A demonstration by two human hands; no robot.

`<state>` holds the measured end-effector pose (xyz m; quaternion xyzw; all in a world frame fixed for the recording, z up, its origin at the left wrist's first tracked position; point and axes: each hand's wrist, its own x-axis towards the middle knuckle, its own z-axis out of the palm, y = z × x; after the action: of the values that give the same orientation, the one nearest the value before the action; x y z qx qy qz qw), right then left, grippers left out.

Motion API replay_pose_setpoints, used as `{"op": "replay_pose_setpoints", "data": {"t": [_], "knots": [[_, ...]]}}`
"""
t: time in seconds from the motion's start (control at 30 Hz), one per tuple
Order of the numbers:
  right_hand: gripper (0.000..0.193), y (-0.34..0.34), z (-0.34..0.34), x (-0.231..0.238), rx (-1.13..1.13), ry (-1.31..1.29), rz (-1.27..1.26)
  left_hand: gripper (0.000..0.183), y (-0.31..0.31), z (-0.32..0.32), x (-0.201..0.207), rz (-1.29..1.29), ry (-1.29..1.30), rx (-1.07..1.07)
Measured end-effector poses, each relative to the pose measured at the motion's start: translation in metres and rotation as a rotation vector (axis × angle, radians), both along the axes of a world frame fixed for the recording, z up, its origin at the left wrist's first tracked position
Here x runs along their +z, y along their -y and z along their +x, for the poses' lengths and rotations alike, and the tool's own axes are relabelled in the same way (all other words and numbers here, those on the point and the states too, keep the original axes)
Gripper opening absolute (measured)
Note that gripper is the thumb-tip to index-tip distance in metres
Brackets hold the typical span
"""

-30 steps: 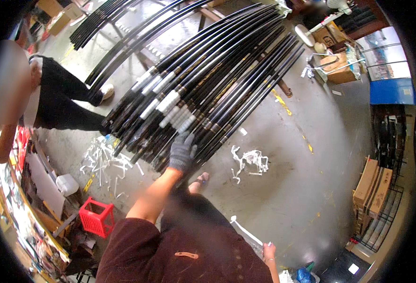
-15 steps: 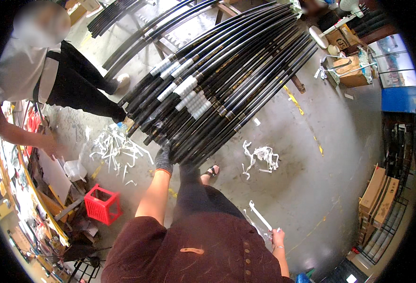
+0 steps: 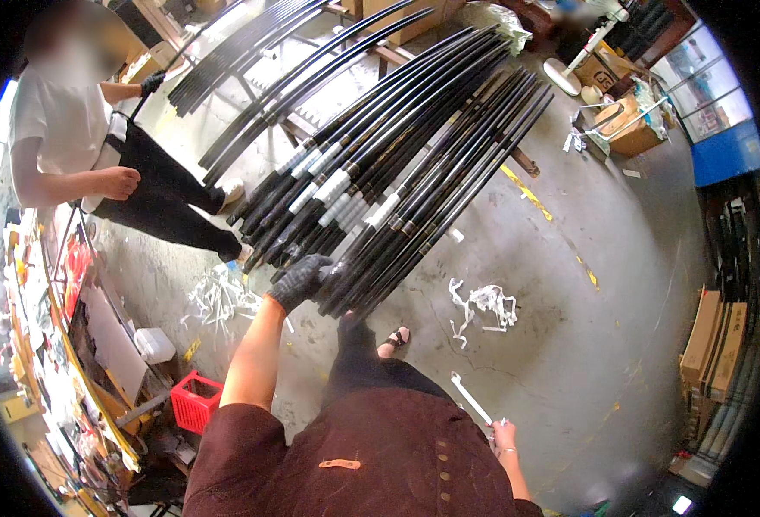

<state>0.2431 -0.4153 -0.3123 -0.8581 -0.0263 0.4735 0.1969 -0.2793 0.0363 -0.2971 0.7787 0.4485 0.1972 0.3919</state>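
Note:
A thick bundle of long black rods (image 3: 449, 177), glossy with gold markings like fishing rods, slants away from me across a rack. White wraps (image 3: 333, 185) sit around several of them near the close ends. My left hand (image 3: 298, 283), in a dark grey glove, is closed around the near end of a black rod; part of its grip is hidden. One white-wrapped rod (image 3: 384, 209) lies among the right-hand rods, apart from the other wraps. Low on the right, my bare right hand (image 3: 502, 433) pinches a long white strip (image 3: 470, 396), held away from the rods.
A co-worker (image 3: 70, 146) stands at the left, a gloved hand on a thin black rod. White strip scraps (image 3: 483, 306) lie on the floor, with another pile (image 3: 221, 297) at the left. A red plastic crate (image 3: 196, 403) stands beside a cluttered bench. Cartons (image 3: 714, 345) stand at right.
My left hand has moved up along the rod ends, and a white-wrapped rod now lies farther right. The co-worker has straightened up from the bench. My right hand still holds the strip.

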Motion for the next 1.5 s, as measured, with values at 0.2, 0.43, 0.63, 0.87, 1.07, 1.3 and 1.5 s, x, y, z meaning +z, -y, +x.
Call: {"op": "replay_pose_setpoints", "data": {"t": [0.2,0.43,0.63,0.87,1.07,1.3,1.5], "knots": [[0.009,-0.019,0.003,-0.011,-0.076,0.113,0.139,0.041,0.000,0.059,0.043,-1.036,0.579,0.224],[0.007,-0.069,-0.001,-0.009,0.184,0.626,0.595,0.050,0.022,0.118,0.121,-1.104,0.761,0.054],[0.023,-0.194,-0.021,0.102,0.153,0.312,0.915,0.065,0.018,0.203,0.198,-0.990,0.898,-0.281],[0.021,-0.268,-0.071,0.225,0.496,0.206,1.014,0.052,0.010,0.285,0.227,-0.984,0.858,-0.350],[0.032,-0.272,-0.083,0.244,0.458,0.099,1.027,0.051,0.028,0.313,0.229,-0.837,0.736,-0.456],[0.030,-0.258,-0.079,0.242,0.322,-0.440,1.165,0.063,0.025,0.323,0.273,-1.117,1.266,-0.327],[0.026,-0.251,-0.064,0.249,0.468,-0.523,1.056,0.047,0.028,0.319,0.270,-0.995,1.163,-0.345]]}}
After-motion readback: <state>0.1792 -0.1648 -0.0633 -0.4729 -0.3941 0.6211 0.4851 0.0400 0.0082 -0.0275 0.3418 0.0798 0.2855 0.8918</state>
